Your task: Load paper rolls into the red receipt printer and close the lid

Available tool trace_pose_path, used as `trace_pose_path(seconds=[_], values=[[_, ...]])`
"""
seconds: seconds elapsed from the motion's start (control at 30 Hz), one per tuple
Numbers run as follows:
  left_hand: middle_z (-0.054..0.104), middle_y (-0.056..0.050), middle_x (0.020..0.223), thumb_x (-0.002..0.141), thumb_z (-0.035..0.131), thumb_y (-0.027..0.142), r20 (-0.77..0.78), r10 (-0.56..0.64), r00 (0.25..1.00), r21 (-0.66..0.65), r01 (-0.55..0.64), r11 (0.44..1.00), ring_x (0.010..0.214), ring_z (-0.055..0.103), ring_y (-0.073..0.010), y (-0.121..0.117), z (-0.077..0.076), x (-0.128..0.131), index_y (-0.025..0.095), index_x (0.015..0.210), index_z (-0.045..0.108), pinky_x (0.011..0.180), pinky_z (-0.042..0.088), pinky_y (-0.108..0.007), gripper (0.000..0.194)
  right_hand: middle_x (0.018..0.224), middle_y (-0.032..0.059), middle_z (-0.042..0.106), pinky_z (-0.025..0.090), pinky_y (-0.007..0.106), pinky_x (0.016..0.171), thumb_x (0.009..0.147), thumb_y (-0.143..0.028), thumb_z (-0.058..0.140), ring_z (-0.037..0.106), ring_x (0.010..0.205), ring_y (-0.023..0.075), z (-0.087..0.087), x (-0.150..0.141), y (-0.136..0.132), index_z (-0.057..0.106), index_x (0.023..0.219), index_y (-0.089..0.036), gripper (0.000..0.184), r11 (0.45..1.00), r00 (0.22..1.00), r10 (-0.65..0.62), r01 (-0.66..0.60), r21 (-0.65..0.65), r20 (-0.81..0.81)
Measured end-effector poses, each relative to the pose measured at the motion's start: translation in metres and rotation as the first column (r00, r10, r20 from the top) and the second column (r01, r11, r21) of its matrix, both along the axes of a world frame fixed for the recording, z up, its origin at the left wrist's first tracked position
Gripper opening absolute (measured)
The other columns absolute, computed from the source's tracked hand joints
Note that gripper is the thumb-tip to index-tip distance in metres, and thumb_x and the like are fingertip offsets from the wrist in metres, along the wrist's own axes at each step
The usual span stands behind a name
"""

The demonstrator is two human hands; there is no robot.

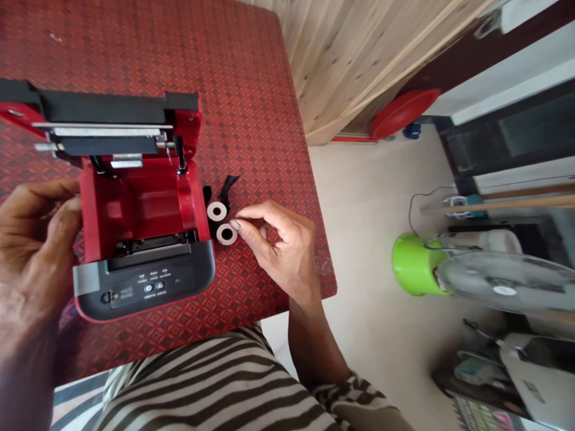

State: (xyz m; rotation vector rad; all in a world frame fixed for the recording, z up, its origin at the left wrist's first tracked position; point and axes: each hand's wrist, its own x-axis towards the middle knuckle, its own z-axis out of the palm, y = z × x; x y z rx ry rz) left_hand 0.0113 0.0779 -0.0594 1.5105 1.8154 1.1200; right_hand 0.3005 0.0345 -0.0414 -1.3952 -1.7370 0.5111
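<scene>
A red and black label printer (148,209) sits on the table with its lid (112,120) raised, showing the bare red bay inside. My left hand (42,233) bears against the printer's left side, thumb and fingers closed on that edge. Just right of the printer are two small ribbon spools with pale round ends, a far one (212,211) and a near one (221,233). Dark loose film (228,187) trails behind them. My right hand (278,239) is closed, thumb and index fingertips pinching at the right edge of the near spool.
The table (251,90) has a red patterned cover and ends at the right. Beyond it stands a wood-plank panel (336,54). On the floor are a lime green bucket (411,266), a fan (503,281) and a red round basin (402,114).
</scene>
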Motion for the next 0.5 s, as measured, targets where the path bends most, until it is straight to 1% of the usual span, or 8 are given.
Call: trace_pose_path(seconds=[0.07, 0.13, 0.2, 0.3, 0.4, 0.5], values=[[0.083, -0.007, 0.107, 0.086, 0.070, 0.035, 0.030, 0.016, 0.999, -0.006, -0.016, 1.000, 0.080, 0.072, -0.0189, 0.001, 0.005, 0.003, 0.023, 0.117, 0.080, 0.070, 0.053, -0.029, 0.035, 0.082, -0.0026, 0.072, 0.050, 0.024, 0.062, 0.097, -0.022, 0.072, 0.062, 0.068, 0.0090, 0.004, -0.002, -0.001, 0.071, 0.092, -0.020, 0.006, 1.000, 1.000, -0.018, 0.017, 0.024, 0.007], [0.082, -0.005, 0.102, 0.086, 0.068, 0.036, 0.021, 0.003, 1.000, 0.021, -0.003, 1.000, 0.080, 0.069, -0.0166, 0.001, 0.008, 0.006, 0.023, 0.115, 0.081, 0.074, 0.053, -0.029, 0.034, 0.080, -0.0031, 0.072, 0.051, 0.025, 0.063, 0.097, -0.021, 0.073, 0.063, 0.069, 0.0096, 0.010, -0.006, -0.002, 0.071, 0.093, -0.021, 0.004, 0.998, 0.999, -0.038, 0.037, 0.050, 0.013], [0.080, -0.002, 0.095, 0.088, 0.066, 0.036, 0.016, -0.023, 1.000, 0.045, 0.022, 0.999, 0.078, 0.065, -0.0134, 0.001, 0.010, 0.006, 0.023, 0.113, 0.081, 0.073, 0.051, -0.026, 0.031, 0.081, -0.0034, 0.072, 0.052, 0.025, 0.064, 0.096, -0.019, 0.074, 0.065, 0.070, 0.0100, 0.016, -0.011, -0.001, 0.071, 0.094, -0.022, 0.004, 0.995, 0.999, -0.043, 0.041, 0.088, 0.017], [0.077, 0.001, 0.088, 0.091, 0.065, 0.038, 0.030, -0.063, 0.998, 0.045, 0.062, 0.997, 0.073, 0.060, -0.0105, -0.001, 0.010, 0.004, 0.023, 0.111, 0.080, 0.069, 0.047, -0.023, 0.029, 0.081, -0.0037, 0.073, 0.054, 0.026, 0.065, 0.095, -0.018, 0.073, 0.065, 0.069, 0.0107, 0.023, -0.022, 0.003, 0.070, 0.096, -0.023, 0.007, 0.989, 0.999, -0.006, -0.001, 0.149, 0.045], [0.077, 0.001, 0.086, 0.093, 0.067, 0.040, 0.059, -0.106, 0.993, 0.018, 0.105, 0.994, 0.072, 0.061, -0.0106, -0.003, 0.011, 0.002, 0.023, 0.113, 0.078, 0.065, 0.047, -0.023, 0.029, 0.084, -0.0019, 0.074, 0.057, 0.030, 0.067, 0.097, -0.018, 0.070, 0.066, 0.070, 0.0134, 0.028, -0.031, 0.009, 0.070, 0.098, -0.025, 0.008, 0.987, 0.996, 0.038, -0.050, 0.150, 0.077], [0.078, 0.001, 0.089, 0.095, 0.069, 0.041, 0.110, -0.133, 0.985, -0.021, 0.136, 0.990, 0.075, 0.066, -0.0110, -0.005, 0.012, 0.001, 0.023, 0.117, 0.076, 0.067, 0.050, -0.022, 0.029, 0.090, 0.0005, 0.076, 0.059, 0.034, 0.069, 0.099, -0.015, 0.067, 0.070, 0.077, 0.0167, 0.032, -0.038, 0.014, 0.071, 0.101, -0.027, 0.012, 0.989, 0.994, 0.058, -0.070, 0.131, 0.096]])
